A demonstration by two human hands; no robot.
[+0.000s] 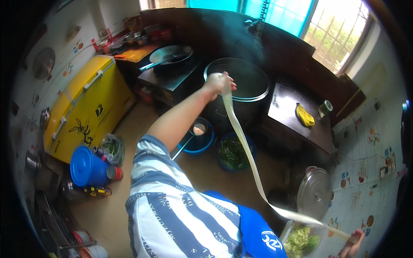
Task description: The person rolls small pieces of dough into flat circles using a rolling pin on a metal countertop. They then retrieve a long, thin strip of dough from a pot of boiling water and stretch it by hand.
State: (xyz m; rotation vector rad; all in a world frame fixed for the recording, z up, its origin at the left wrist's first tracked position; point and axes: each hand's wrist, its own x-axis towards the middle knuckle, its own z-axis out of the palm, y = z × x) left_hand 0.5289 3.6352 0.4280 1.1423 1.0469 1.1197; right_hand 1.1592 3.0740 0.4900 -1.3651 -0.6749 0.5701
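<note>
A long, flat pale strip of noodle dough (240,130) stretches between my two hands. My left hand (222,84) grips its upper end at the near rim of a large metal stockpot (265,94), from which steam rises. My right hand (354,243), at the lower right edge of view, holds the other end. The strip sags and twists between them, passing in front of a tub of cut green leafy vegetables (233,153) and a white container of pale green leaves (300,240).
A wok (172,54) rests on the stove to the left. A steel-topped counter (284,103) at right bears a yellow cloth (305,115) and a can (326,108). On the floor are a ladle (198,129) over a blue basin, a blue lidded bucket (88,167) and a yellow chest freezer (93,109).
</note>
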